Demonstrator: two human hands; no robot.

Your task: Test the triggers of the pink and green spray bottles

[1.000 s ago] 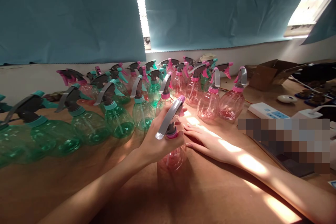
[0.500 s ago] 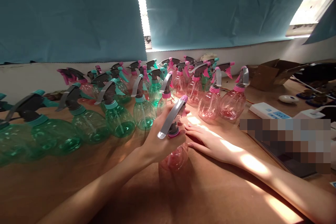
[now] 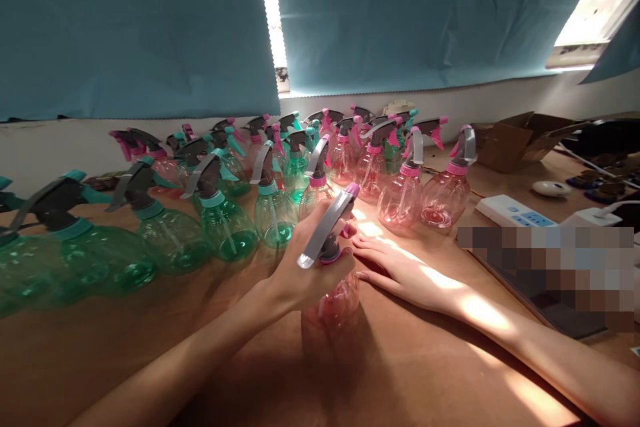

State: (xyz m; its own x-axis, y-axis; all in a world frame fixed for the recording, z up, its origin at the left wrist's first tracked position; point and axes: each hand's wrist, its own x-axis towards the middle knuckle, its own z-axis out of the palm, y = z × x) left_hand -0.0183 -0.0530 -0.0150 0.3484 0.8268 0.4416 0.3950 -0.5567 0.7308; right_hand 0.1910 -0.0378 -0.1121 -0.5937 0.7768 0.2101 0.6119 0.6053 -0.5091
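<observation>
Held pink spray bottle: the bottle (image 3: pixel 337 303) stands near the middle of the table (image 3: pixel 240 373), in front of the rows, roughly upright, its base seemingly resting on the wood.
Spray head: the grey-and-pink head (image 3: pixel 327 223) sits on the neck above a pink collar.
Left hand: this hand (image 3: pixel 307 263) wraps its fingers and thumb round the bottle at the neck, under the grey lever; whether the trigger is squeezed, one cannot tell.
Right hand: this hand (image 3: pixel 390 263) lies palm down, fingers spread and gripping nothing, just beside the bottle; any contact is unclear.
Progress: the held bottle looks fully assembled, by judgement; it is not yet released, and whether it contains liquid is hidden by the hand.
Nearest bottles: a pink bottle (image 3: pixel 315 197) stands just behind the left hand, a green bottle (image 3: pixel 275 220) beside that; their heads are also fitted.
Right side: a white power strip (image 3: pixel 517 212) lies beyond the right hand, a cardboard box (image 3: pixel 510 140) farther back.
Backdrop: a blue curtain (image 3: pixel 150 33) hangs behind.
</observation>
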